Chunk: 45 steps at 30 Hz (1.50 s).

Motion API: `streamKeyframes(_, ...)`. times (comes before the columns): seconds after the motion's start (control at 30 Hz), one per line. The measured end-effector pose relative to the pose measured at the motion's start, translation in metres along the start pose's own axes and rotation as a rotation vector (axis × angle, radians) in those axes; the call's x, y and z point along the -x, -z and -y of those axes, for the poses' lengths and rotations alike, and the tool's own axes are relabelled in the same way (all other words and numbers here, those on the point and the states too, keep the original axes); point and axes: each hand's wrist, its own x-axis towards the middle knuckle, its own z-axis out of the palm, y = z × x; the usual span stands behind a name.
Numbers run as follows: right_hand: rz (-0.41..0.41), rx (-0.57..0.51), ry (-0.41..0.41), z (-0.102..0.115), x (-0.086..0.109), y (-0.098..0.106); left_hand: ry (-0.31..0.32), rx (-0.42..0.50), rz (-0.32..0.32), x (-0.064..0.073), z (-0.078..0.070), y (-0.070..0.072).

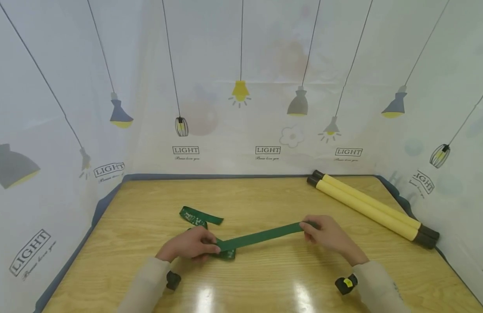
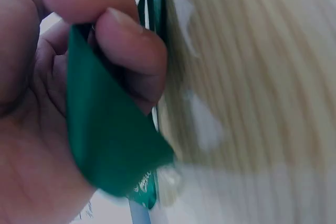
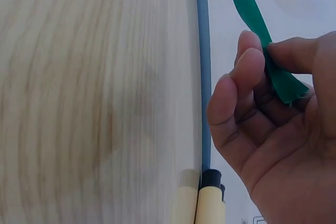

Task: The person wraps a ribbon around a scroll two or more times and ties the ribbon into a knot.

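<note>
A green ribbon [image 1: 261, 237] stretches at a slight slant between the two hands, over the front middle of the table. My left hand [image 1: 190, 244] pinches it between thumb and fingers, and a piece of green ribbon [image 2: 107, 135] hangs over that palm in the left wrist view. At the other end my right hand [image 1: 328, 234] pinches it with thumb and fingertips; the frayed end [image 3: 294, 94] sticks out toward the palm. More green ribbon with a silvery print [image 1: 194, 216] lies in loose folds behind and under the left hand, partly hidden by it.
Two yellow rods with black ends [image 1: 366, 208] lie side by side, slanting along the right of the wooden table [image 1: 265, 282]. White sheeting printed with hanging lamps [image 1: 226, 43] encloses the back and sides. Dark bands [image 1: 346, 283] are worn at both wrists.
</note>
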Motion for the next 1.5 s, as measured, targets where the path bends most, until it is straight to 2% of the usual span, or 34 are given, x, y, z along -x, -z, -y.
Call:
streamKeyframes(0.43, -0.098, 0.071, -0.115, -0.024, 0.008, 0.021, 0.098, 0.014, -0.105, 0.017, 0.032, 0.028)
streamKeyframes(0.7, -0.121, 0.139, -0.197, -0.038, 0.012, 0.035, 0.105, -0.029, -0.129, 0.025, 0.041, 0.044)
streamKeyframes(0.83, -0.113, 0.139, -0.209, -0.044, 0.015, 0.039, 0.133, -0.062, -0.151, 0.027, 0.044, 0.049)
streamKeyframes(0.97, -0.111, 0.166, -0.207, -0.051, 0.017, 0.044, 0.173, -0.059, -0.152, 0.027, 0.045, 0.051)
streamKeyframes(1.13, -0.117, 0.249, -0.206, -0.057, 0.019, 0.052, 0.209, -0.065, -0.151, 0.026, 0.043, 0.050)
streamKeyframes(1.3, -0.134, 0.341, -0.189, -0.060, 0.020, 0.055, 0.227, -0.136, -0.185, 0.020, 0.040, 0.047)
streamKeyframes(1.5, -0.178, 0.428, -0.177, -0.063, 0.019, 0.053, 0.307, -0.169, -0.232, 0.015, 0.034, 0.041)
